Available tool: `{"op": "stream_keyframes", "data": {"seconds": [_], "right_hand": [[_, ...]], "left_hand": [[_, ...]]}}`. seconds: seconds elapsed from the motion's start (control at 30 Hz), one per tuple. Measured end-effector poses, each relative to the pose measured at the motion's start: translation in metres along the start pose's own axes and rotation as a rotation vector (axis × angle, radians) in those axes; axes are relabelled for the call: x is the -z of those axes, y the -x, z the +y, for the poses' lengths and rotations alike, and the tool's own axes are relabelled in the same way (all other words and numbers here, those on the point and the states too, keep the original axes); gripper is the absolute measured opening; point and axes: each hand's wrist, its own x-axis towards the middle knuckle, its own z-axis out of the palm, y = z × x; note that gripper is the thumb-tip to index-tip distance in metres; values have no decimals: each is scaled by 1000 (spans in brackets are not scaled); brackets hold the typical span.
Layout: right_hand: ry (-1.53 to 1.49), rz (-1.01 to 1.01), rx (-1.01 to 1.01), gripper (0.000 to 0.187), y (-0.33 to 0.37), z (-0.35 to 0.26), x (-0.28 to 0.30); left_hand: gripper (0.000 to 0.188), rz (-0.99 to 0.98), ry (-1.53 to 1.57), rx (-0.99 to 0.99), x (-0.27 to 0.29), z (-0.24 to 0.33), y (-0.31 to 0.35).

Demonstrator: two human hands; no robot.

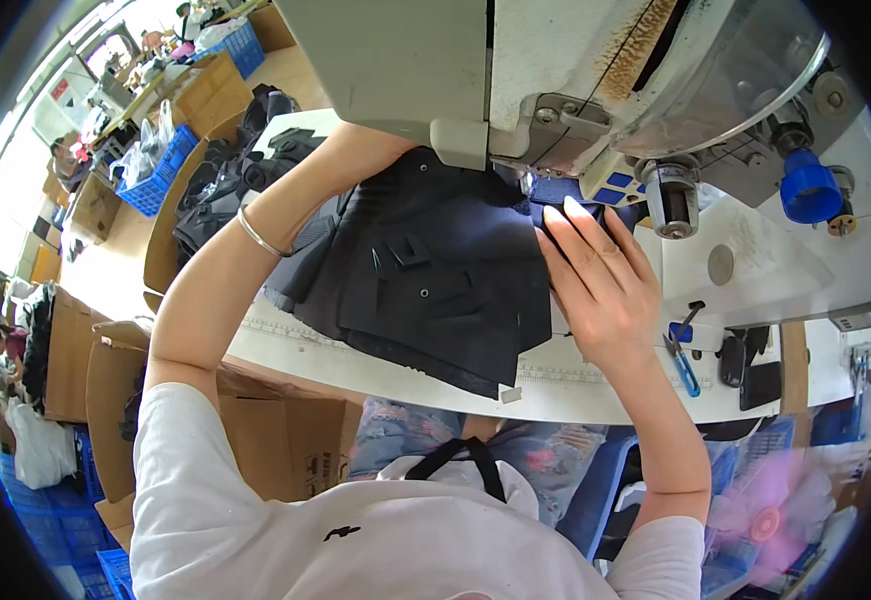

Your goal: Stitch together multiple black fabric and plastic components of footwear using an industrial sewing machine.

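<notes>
Under the head of a white sewing machine (pixel 386 65) lies a black fabric piece (pixel 356 300) with flaps and small metal eyelets, spread over the white table. My right hand (pixel 601 290) rests flat at the fabric's right edge, fingers stretched out close to the lit needle area. Reaching in from the left, my left hand (pixel 381 148) is at the far side of the fabric. The machine head and the cloth hide its fingers. A bracelet circles my left wrist. Small white tag-like piece (pixel 510 394) sticks out at the fabric's near corner.
Blue-handled snips (pixel 686 370) and a black phone-like object (pixel 761 386) lie on the table's right side. Dark fabric pieces (pixel 218 195) are heaped at the left. Cardboard boxes (pixel 281 445) stand below, and a pink fan (pixel 764 523) is at lower right.
</notes>
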Motion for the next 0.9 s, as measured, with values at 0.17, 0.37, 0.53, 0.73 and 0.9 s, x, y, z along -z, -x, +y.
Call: {"op": "stream_keyframes", "data": {"seconds": [0.17,0.37,0.53,0.73,0.9], "right_hand": [[-19,18,-2,20,-1,1,-2],[8,38,-10,22,-3,0,-2],[24,11,-8,25,-1,0,-1],[-14,-44,-36,39,2,-3,0],[25,17,24,24,-3,-1,-2]], "left_hand": [[32,21,-62,-59,1,-2,-7],[29,57,-131,-128,-5,-2,-18],[27,103,-182,-178,-4,-4,-24],[25,143,-240,-240,-2,-8,-26],[23,165,-290,-291,-1,-10,-25]]}}
